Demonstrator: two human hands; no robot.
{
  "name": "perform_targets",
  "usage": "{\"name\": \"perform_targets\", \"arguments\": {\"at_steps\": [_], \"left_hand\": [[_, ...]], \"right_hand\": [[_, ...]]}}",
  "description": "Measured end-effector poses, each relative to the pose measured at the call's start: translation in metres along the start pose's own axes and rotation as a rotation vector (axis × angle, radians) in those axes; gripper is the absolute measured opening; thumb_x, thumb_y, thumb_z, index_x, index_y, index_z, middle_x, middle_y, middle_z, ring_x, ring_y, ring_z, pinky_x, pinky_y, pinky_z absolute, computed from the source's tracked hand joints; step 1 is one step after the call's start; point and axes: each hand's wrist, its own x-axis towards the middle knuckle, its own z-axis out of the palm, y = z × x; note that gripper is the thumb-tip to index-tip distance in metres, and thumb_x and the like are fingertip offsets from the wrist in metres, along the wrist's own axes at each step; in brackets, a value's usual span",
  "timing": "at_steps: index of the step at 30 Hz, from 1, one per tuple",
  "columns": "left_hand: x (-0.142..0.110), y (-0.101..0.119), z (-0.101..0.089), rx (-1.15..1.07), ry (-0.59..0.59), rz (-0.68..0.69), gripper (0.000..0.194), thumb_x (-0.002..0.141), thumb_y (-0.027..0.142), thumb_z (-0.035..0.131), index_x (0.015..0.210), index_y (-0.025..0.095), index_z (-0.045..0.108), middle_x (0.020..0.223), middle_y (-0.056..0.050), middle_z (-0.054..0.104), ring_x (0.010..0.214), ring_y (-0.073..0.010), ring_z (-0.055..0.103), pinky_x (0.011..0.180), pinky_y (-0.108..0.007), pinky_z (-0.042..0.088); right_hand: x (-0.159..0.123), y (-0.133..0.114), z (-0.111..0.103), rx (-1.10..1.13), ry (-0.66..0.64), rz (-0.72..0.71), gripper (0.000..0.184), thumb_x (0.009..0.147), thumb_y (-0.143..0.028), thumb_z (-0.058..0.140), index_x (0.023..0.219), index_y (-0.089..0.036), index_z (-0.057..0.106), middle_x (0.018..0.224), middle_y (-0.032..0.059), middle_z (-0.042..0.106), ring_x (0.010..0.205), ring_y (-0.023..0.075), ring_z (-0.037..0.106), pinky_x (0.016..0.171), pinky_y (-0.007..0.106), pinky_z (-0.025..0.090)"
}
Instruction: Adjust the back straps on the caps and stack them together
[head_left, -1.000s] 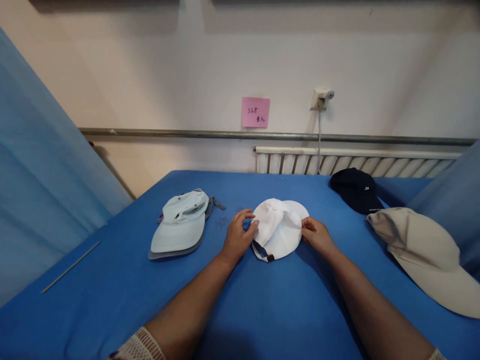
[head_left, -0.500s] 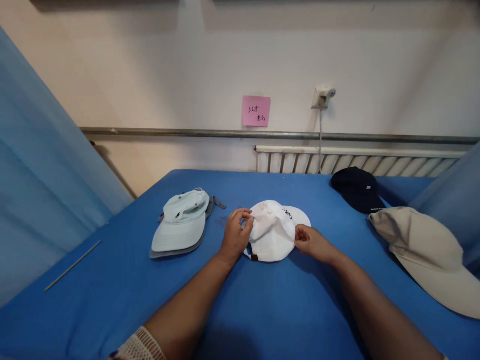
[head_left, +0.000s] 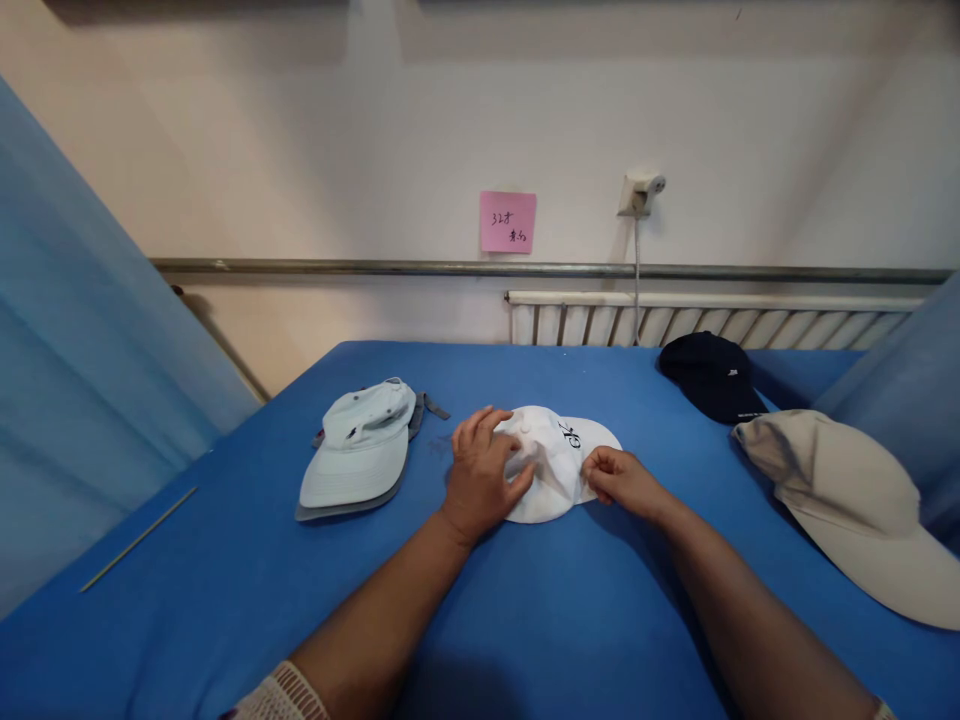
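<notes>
A white baseball cap (head_left: 551, 480) with dark letters on its front lies on the blue sheet, its brim pointing to the right and away from me. My left hand (head_left: 484, 470) rests at the back of the crown with its fingers apart and curved, hiding the strap. My right hand (head_left: 619, 478) is closed at the near edge of the brim, thumb and fingers pinched on it. To the left, a pale mint cap (head_left: 360, 460) sits on top of a grey one, which shows only at its brim and strap.
A beige cap (head_left: 855, 500) and a navy cap (head_left: 709, 375) lie on the right. A thin stick (head_left: 139, 540) lies at the left on the blue sheet (head_left: 540, 620). Behind are a metal rail (head_left: 375, 267), a radiator (head_left: 712, 318) and a wall socket (head_left: 637, 195). Blue curtains (head_left: 90, 340) hang at both sides.
The white cap has turned, so its lettering shows more. My left hand has spread and moved over the crown, covering the strap buckle. My right hand has shifted slightly onto the brim.
</notes>
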Motion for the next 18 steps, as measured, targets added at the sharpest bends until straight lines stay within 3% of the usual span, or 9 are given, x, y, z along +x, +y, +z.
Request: {"name": "perform_targets", "arguments": {"at_steps": [3,8,11,15,18], "left_hand": [[0.0,0.0,0.003,0.046,-0.017,-0.003,0.003,0.082,0.023,0.061,0.083,0.02,0.061,0.127,-0.009,0.057,0.129,-0.0315,0.039,0.106,-0.052,0.029],[-0.001,-0.007,0.003,-0.063,-0.016,-0.018,0.009,0.088,0.023,0.055,0.081,0.019,0.06,0.123,-0.009,0.058,0.128,-0.0286,0.039,0.106,-0.05,0.031],[0.003,-0.013,-0.004,-0.17,-0.039,-0.027,0.014,0.091,0.026,0.05,0.081,0.019,0.057,0.12,-0.009,0.058,0.124,-0.026,0.041,0.106,-0.048,0.033],[0.01,-0.025,-0.011,-0.252,-0.088,-0.042,0.019,0.093,0.027,0.045,0.079,0.02,0.055,0.117,-0.008,0.058,0.118,-0.0236,0.044,0.104,-0.046,0.034],[0.012,-0.036,-0.013,-0.23,-0.093,-0.03,0.018,0.093,0.028,0.045,0.079,0.02,0.054,0.118,-0.008,0.058,0.119,-0.0236,0.045,0.105,-0.046,0.033]], "right_hand": [[0.002,0.001,0.001,0.046,0.093,-0.022,0.012,0.069,-0.029,0.057,0.068,-0.02,0.05,0.05,-0.0075,0.048,0.043,0.0084,0.044,0.046,0.022,0.033],[0.009,0.009,-0.003,0.04,0.315,-0.034,0.015,0.07,-0.034,0.057,0.073,-0.02,0.052,0.052,-0.0063,0.051,0.044,0.0107,0.048,0.047,0.023,0.037],[0.014,0.019,-0.01,-0.121,0.431,-0.022,0.012,0.073,-0.032,0.053,0.074,-0.02,0.055,0.059,-0.0028,0.057,0.051,0.0135,0.053,0.052,0.025,0.041],[0.018,0.029,-0.021,-0.498,0.602,0.013,0.016,0.074,-0.028,0.054,0.084,-0.019,0.062,0.084,0.0063,0.066,0.076,0.0193,0.061,0.071,0.03,0.045],[0.02,0.033,-0.024,-0.566,0.633,0.041,0.027,0.076,-0.03,0.057,0.099,-0.016,0.062,0.101,0.0122,0.066,0.087,0.0217,0.062,0.078,0.032,0.045]]}}
